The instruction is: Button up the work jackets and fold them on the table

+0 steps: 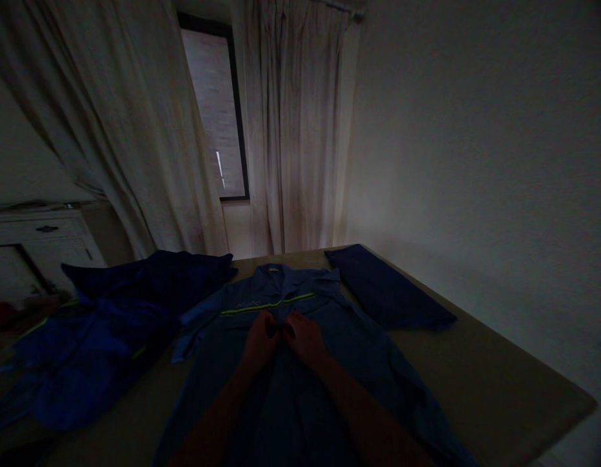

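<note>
A blue work shirt [349, 337] with a yellow-green stripe across its chest lies spread front side up, its collar pointing away from me. Both of my hands meet at its front opening, just below the stripe. My left hand [261, 334] is closed in a pinch on the shirt's front edge. Close beside it, my right hand [303, 331] pinches the other side of the same opening. The room is dim, and whatever lies between my fingertips, such as a button, is too small and dark to make out.
The shirt rests on a tan-covered table [475, 376]. To the left is a heap of darker blue clothing [100, 337]; at the far right lies a folded navy garment [388, 285]. Beyond stand curtains [300, 130], a window [217, 110] and a white cabinet [42, 240]. A wall [475, 162] borders the right side.
</note>
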Action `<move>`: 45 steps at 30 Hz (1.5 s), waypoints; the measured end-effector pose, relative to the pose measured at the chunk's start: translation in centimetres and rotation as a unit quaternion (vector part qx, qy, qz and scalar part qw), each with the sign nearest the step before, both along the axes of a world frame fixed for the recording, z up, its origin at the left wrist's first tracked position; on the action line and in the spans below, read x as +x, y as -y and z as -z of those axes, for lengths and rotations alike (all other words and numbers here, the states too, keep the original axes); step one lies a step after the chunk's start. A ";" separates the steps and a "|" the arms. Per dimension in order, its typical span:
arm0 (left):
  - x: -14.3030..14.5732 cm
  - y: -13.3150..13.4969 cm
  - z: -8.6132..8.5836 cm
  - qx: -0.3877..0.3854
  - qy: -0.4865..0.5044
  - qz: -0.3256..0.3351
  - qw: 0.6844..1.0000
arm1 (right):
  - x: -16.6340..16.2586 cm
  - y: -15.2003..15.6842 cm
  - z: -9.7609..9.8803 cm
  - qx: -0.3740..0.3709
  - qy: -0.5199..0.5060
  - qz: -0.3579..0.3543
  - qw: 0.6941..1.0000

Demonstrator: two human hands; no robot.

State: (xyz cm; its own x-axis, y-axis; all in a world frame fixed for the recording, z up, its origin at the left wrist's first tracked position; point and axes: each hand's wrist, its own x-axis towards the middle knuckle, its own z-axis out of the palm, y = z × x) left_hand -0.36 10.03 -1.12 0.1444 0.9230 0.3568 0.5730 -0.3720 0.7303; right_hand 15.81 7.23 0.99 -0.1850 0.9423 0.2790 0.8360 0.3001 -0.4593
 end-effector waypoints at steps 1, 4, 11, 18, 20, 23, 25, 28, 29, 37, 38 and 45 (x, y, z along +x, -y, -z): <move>0.0 0.0 0.0 0.001 0.005 -0.001 1.000 | 0.0 0.0 0.0 0.001 -0.003 0.001 1.000; 0.1 0.0 0.1 0.002 0.017 0.000 1.000 | 0.1 -0.2 0.3 0.006 -0.019 0.007 1.000; 0.2 0.2 0.0 -0.013 0.027 0.022 0.999 | 0.4 -0.4 1.0 0.019 -0.047 0.005 0.999; 0.2 0.3 0.0 -0.013 0.029 0.026 0.999 | 0.6 -0.7 1.4 0.020 -0.084 0.000 0.996; 0.2 0.3 -0.1 -0.011 0.032 0.033 0.999 | 0.6 -0.8 1.5 0.027 -0.089 0.000 0.996; 0.2 0.2 -0.1 -0.015 0.036 0.039 0.998 | 0.5 -0.9 1.8 0.049 -0.096 0.008 0.994; 0.2 0.1 -0.1 -0.023 0.031 0.037 0.999 | 0.5 -1.1 2.2 0.066 -0.110 0.005 0.992; 0.0 0.0 -0.1 -0.034 0.014 0.035 0.999 | 0.7 -1.4 2.8 0.084 -0.133 -0.009 0.987; 0.0 0.0 -0.2 -0.036 0.007 0.037 0.999 | 0.8 -1.6 3.0 0.087 -0.139 -0.013 0.986; 0.1 0.6 -0.9 -0.028 -0.026 0.048 0.998 | 1.0 -1.8 3.1 0.072 -0.153 -0.028 0.985; 0.1 0.7 -0.9 -0.026 -0.027 0.048 0.998 | 1.0 -1.8 3.1 0.070 -0.152 -0.030 0.985; 0.0 0.4 -0.4 -0.022 0.007 0.048 0.999 | 1.2 -2.0 2.9 0.058 -0.149 -0.036 0.986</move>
State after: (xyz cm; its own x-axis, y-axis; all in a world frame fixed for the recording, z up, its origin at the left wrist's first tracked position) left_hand -0.34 9.67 -0.76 0.2273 0.9202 0.3187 0.5258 -0.3915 0.7552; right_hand 16.99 9.19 -1.89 -0.1441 0.8880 0.4366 0.6433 0.4193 -0.6406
